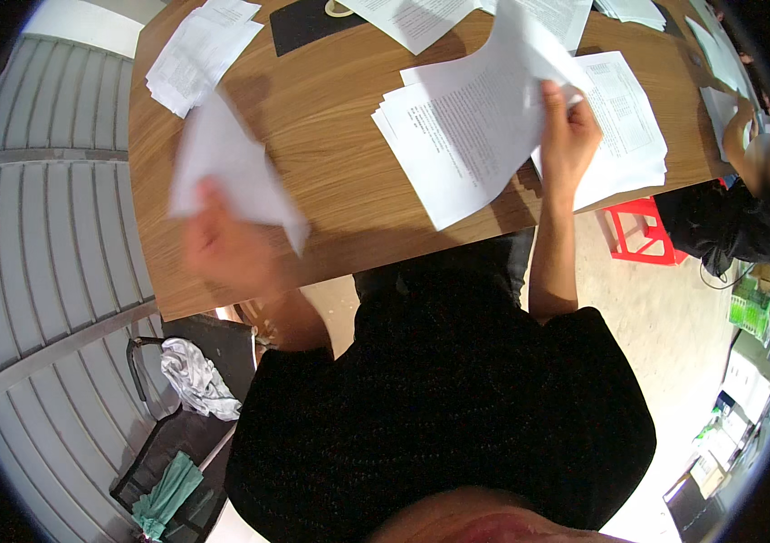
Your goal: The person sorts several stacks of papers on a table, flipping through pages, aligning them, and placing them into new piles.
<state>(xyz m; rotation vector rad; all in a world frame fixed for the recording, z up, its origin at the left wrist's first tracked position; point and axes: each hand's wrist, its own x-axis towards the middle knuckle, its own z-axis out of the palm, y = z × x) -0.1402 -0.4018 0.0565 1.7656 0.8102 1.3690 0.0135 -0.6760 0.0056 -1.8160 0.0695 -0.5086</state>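
Observation:
My left hand (225, 237), blurred, grips white paper sheets (222, 163) above the left part of the wooden table (330, 149). Whether it is one sheet or more is unclear from the blur. My right hand (569, 139) pinches printed sheets (466, 136) near their right edge, thumb on top, and their far part curls upward. Just right of that hand lies a stack of printed paper (619, 122), partly hidden behind my fingers. Past my left hand, another fanned pile of printed sheets (198, 58) rests close to the table's left edge.
A tape roll (338, 8) sits on a dark mat (310, 27) at the far side. More printed pages (419, 20) lie there. At right, another person's hand (741, 132) is by papers. A red plastic stool (643, 231) stands below; a chair (174, 461) holds a green umbrella (167, 495).

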